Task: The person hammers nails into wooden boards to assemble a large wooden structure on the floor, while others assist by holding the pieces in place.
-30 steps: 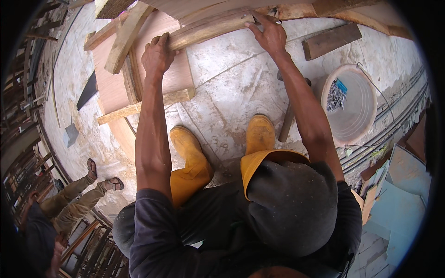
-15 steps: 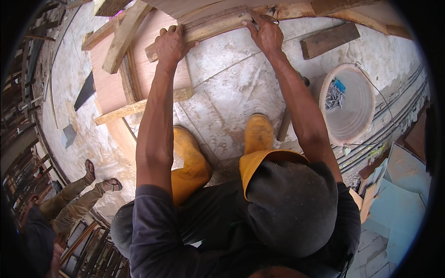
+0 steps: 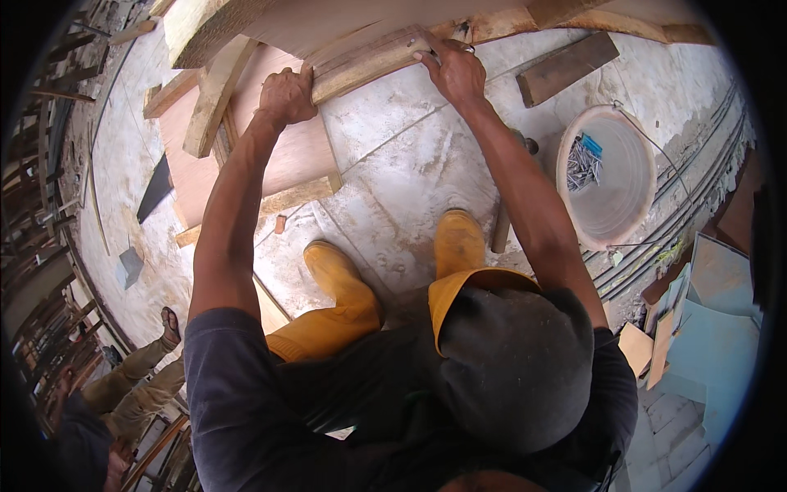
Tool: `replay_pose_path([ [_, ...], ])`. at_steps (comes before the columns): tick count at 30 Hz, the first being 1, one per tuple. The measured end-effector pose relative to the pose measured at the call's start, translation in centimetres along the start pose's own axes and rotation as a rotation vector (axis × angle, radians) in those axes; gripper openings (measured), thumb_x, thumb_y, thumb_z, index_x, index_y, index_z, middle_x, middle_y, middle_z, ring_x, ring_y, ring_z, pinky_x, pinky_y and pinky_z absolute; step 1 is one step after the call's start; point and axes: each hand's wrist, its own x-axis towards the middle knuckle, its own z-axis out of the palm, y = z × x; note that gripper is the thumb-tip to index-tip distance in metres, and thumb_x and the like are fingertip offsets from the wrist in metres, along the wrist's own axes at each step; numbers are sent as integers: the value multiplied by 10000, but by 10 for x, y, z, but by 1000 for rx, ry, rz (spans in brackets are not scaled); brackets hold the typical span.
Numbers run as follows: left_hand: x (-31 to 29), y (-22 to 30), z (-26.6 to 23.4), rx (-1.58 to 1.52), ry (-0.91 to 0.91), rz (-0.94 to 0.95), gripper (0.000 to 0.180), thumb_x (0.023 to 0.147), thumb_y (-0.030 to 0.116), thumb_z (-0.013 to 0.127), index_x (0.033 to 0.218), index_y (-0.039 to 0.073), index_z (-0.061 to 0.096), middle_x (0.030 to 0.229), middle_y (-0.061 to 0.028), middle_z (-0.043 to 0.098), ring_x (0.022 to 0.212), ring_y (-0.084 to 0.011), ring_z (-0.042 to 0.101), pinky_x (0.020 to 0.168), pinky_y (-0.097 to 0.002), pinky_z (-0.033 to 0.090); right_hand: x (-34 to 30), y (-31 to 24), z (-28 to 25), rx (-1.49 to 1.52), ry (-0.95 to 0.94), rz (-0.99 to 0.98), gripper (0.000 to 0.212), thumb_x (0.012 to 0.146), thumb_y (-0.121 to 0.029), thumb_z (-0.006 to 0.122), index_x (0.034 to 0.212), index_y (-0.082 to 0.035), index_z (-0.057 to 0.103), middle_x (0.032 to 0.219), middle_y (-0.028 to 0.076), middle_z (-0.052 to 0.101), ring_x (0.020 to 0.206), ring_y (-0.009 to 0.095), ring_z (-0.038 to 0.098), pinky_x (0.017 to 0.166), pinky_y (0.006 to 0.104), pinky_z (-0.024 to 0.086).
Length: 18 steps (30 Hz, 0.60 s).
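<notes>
A long wooden batten (image 3: 369, 69) runs along the near edge of a plywood sheet (image 3: 393, 23) at the top of the view. My left hand (image 3: 287, 97) is closed around the batten's left end, hiding its tip. Farther right, my right hand (image 3: 457, 74) grips the same batten, with thumb and forefinger apart on its face and the other fingers curled over its edge. Beneath my left hand lies a pinkish plywood panel (image 3: 287, 156) framed with wooden strips (image 3: 299, 195). A thick beam (image 3: 217, 33) juts in at the upper left.
A pale bucket (image 3: 615, 205) holding nails (image 3: 584, 164) stands at the right, with cables behind it. A loose wood block (image 3: 567, 70) lies beyond it. A hammer-like tool (image 3: 502, 225) is partly hidden by my right forearm. Another person's legs (image 3: 135, 373) show at the lower left.
My left hand has shifted slightly left and nearer, now covering the batten's end. The thick beam at upper left reaches further into view. My right hand keeps its grip.
</notes>
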Motion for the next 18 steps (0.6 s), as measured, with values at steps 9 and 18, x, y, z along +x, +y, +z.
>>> replay_pose_path([
  [9, -2, 1, -14, -80, -94, 73, 743, 692, 565, 803, 1157, 33, 574, 980, -217, 672, 951, -365, 663, 823, -480, 522, -5, 3, 0, 48, 74, 10, 481, 893, -423, 683, 1339, -249, 638, 1021, 177, 713, 873, 354, 700, 767, 454, 550],
  [18, -1, -7, 11, -302, 36, 120, 732, 673, 410, 766, 1267, 36, 560, 949, -192, 703, 936, -364, 682, 804, -458, 537, -6, 3, -1, -27, -31, 52, 482, 919, -451, 676, 1330, -201, 653, 1189, 216, 690, 1007, 364, 700, 844, 426, 571],
])
